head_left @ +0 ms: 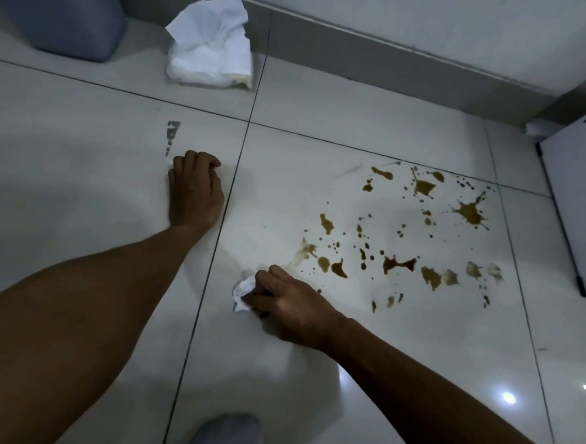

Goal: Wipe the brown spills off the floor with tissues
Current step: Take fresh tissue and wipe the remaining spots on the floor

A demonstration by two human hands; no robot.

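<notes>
The right hand (292,302) pinches a crumpled white paper tissue (243,292) between thumb and curled fingers and presses it to the glossy pale tiled floor (81,181), at the near-left edge of the scattered brown liquid spills (398,264). Most of the splashes lie beyond and to the right of this hand, well apart from the left hand. The left hand (195,190) rests on the floor across a dark grout line from the spills, its fingers curled under; a sliver of white shows at its outer edge, but whether it grips anything cannot be told. Beyond the left hand, by the grey skirting, stands an opened soft pack of white tissues (211,53), one sheet puffed up from its top, with a blue-grey bin (57,8) just to its left. A grey-socked foot (229,434) shows nearest the onlooker. The wad is judged light, soft and quickly saturated; it will likely tear when wet, so it is best held bunched from above and pressed flat. The tile looks slick, so liquid may smear rather than lift. A fresh sheet is best drawn by the raised tip.
</notes>
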